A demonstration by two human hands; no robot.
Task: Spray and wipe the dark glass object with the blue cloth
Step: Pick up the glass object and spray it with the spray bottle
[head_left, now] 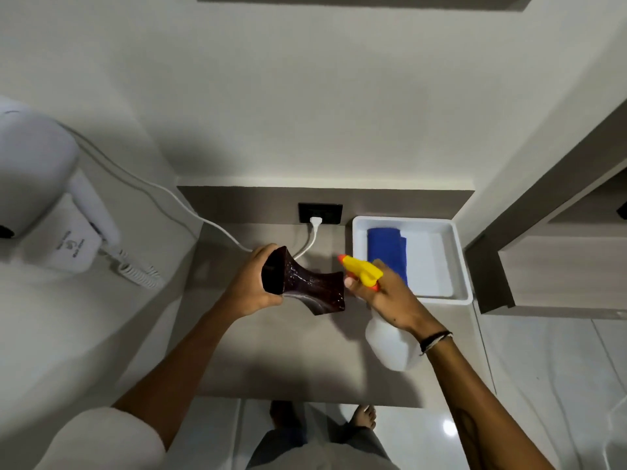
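My left hand grips the dark glass object, a waisted, dark red-brown vase held on its side above the grey table, its open mouth toward my palm. My right hand holds a white spray bottle with a yellow trigger head; the orange nozzle points left at the vase, a short gap away. The blue cloth lies folded in a white tray behind my right hand.
A black wall socket with a white plug and cable sits at the table's back edge. A white wall-mounted hair dryer with a coiled cord hangs at the left. Brown cabinetry stands right. My bare feet show below the table's front edge.
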